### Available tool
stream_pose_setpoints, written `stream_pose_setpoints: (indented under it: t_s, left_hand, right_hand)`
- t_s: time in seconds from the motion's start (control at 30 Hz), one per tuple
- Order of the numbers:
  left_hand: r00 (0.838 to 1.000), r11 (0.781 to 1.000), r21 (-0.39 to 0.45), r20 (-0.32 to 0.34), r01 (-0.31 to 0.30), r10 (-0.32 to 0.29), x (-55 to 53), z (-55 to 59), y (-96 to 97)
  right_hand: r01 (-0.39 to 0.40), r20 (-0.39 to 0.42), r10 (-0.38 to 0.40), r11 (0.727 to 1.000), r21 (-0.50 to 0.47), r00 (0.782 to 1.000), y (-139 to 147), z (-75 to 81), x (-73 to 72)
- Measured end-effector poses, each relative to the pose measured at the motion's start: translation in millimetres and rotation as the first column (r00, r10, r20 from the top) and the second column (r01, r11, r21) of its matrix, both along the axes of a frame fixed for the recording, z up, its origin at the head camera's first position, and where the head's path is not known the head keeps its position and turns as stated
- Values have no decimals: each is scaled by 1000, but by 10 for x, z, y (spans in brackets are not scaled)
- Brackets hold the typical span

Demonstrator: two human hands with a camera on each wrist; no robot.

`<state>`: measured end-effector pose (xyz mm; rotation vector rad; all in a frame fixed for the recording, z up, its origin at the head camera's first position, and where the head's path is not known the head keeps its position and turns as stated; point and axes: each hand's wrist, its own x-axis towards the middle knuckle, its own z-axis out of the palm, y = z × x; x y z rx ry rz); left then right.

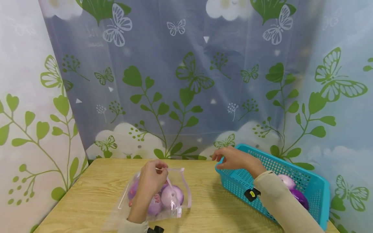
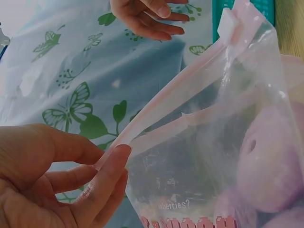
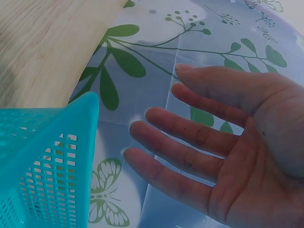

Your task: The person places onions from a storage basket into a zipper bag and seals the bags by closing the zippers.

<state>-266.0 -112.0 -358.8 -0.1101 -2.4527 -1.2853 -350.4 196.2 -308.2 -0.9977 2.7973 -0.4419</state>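
Observation:
My left hand [image 1: 152, 181] pinches the pink-edged rim of a clear zip bag [image 2: 204, 156], whose mouth gapes a little. Inside the bag lie several round, light purple things [image 1: 172, 196], partly hidden by the hand; one in the left wrist view has a small dimple. A white slider [image 2: 229, 26] sits at the end of the bag's pink zip. My right hand [image 1: 236, 160] is over the left end of a turquoise basket [image 1: 247, 191], fingers loosely spread with nothing in them. In the right wrist view the palm [image 3: 256, 166] shows bare, beside the basket's corner.
Toward the right end of the basket lie a pale purple round thing [image 1: 287, 182] and a dark purple shiny one [image 1: 299, 199], partly behind the right sleeve [image 1: 284, 197]. Both bag and basket stand on a wooden table [image 1: 204, 181]. A leaf-and-butterfly curtain [image 1: 186, 97] hangs behind it.

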Motion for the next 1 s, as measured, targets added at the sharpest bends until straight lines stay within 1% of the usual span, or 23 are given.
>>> stream_pose_setpoints:
  t_s: [0.17, 0.37, 0.53, 0.77, 0.9, 1.0]
  left_hand:
    - [999, 999, -43, -28, -24, 23, 8, -6, 7]
    - [999, 998, -63, -44, -24, 21, 20, -8, 11]
    - [999, 998, -66, -39, -23, 20, 12, -12, 4]
    - [999, 997, -71, -38, -25, 22, -2, -15, -9]
    - [999, 997, -71, -39, -22, 20, -1, -11, -12]
    - [999, 997, -69, -36, -22, 20, 1, -7, -14]
  right_hand:
    - [15, 10, -15, 1000, 4, 1000, 23, 6, 8]
    - [7, 10, -7, 1000, 3, 1000, 59, 5, -10]
    - [-4, 1, 4, 1000, 10, 1000, 108, 23, -43]
    - [22, 22, -22, 1000, 2, 999, 242, 66, -118]
    - [21, 0, -21, 1000, 6, 1000, 347, 94, -140]
    - [31, -15, -31, 999, 37, 999, 431, 126, -142]
